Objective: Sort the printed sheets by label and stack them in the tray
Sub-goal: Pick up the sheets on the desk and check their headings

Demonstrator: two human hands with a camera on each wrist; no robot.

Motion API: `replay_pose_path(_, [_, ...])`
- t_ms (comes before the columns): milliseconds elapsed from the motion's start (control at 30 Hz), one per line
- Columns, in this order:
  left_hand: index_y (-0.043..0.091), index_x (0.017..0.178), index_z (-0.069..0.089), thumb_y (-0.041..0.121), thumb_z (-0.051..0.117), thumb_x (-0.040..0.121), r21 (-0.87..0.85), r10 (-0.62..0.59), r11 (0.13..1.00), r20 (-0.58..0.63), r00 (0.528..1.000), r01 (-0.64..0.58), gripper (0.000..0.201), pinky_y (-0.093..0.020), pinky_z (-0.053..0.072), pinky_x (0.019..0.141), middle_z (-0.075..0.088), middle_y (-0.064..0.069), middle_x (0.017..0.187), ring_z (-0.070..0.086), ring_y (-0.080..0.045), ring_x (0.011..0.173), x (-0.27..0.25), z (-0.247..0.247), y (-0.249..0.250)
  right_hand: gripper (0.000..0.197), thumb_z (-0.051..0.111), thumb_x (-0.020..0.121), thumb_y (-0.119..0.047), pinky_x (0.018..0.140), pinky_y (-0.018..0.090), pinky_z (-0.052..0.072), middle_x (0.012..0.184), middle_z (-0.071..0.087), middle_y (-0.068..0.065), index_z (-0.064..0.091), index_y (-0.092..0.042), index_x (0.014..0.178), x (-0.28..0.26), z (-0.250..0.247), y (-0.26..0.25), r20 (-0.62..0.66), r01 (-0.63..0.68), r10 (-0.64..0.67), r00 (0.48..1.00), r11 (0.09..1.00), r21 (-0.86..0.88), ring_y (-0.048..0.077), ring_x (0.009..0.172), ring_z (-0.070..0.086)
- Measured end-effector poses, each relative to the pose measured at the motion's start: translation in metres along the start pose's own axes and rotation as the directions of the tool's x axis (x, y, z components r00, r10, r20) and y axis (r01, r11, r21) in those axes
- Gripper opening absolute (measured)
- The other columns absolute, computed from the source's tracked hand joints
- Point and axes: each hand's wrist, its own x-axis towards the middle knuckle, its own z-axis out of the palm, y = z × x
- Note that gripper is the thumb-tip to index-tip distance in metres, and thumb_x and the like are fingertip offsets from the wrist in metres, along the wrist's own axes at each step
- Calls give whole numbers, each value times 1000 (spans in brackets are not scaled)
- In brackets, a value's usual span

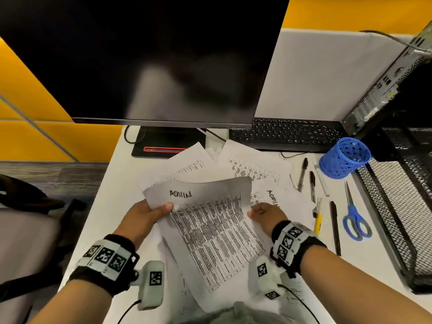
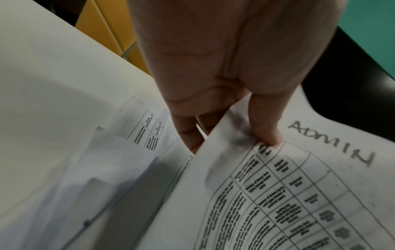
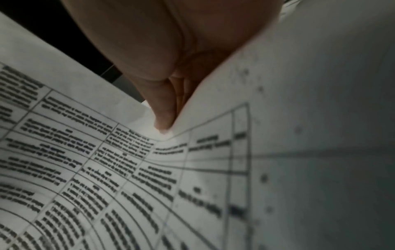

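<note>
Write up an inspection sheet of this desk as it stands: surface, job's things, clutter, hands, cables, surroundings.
Surface: white desk, largely covered by paper.
Job's things: held sheet handwritten ADMIN, lifted and curled; loose sheets scattered beneath, one also marked ADMIN; black mesh tray at the right.
Clutter: blue pen cup tipped over, pens, blue scissors, keyboard.
Hands: left hand and right hand each pinch an edge of the held sheet.
Cables: black cable looping by the monitor stand.
Surroundings: dark monitor, computer tower, yellow partition.
</note>
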Motion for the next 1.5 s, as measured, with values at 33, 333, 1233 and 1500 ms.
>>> replay_pose_path(33, [11,98,70,27,74,72,5,-14,1000,-4,1000,14,31,-35,51,86,77,-1,90,71,-14,86,2,-1,-4,31,48,93,-32,94,23,37,127,60,7,62,-15,115,-3,-2,-3,6,3,-3,1000,999,-44,24,113,54])
replay_pose_path(333, [26,100,72,66,82,28,79,-83,994,115,990,74,83,-24,46,81,68,2,114,62,-16,108,-7,3,-29,50,35,95,-44,97,32,43,119,64,12,57,-8,122,-14,-4,-23,216,97,-15,976,922,-375,26,110,59])
replay_pose_path(1233, [46,138,32,10,78,70,27,120,992,182,976,-127,90,-19,47,87,54,16,125,57,-4,109,-11,45,10,62,72,73,-20,93,34,46,123,56,10,46,-20,129,-10,-43,51,-238,-106,109,965,994,28,25,107,55])
replay_pose_path(1500, [32,90,70,26,65,85,405,-14,910,250,968,-91,10,-7,41,70,74,16,86,64,5,84,-20,46,4,33,65,79,-14,76,27,43,100,63,7,54,-14,111,-9,-40,60,-206,-85,67,976,993,-78,29,96,61])
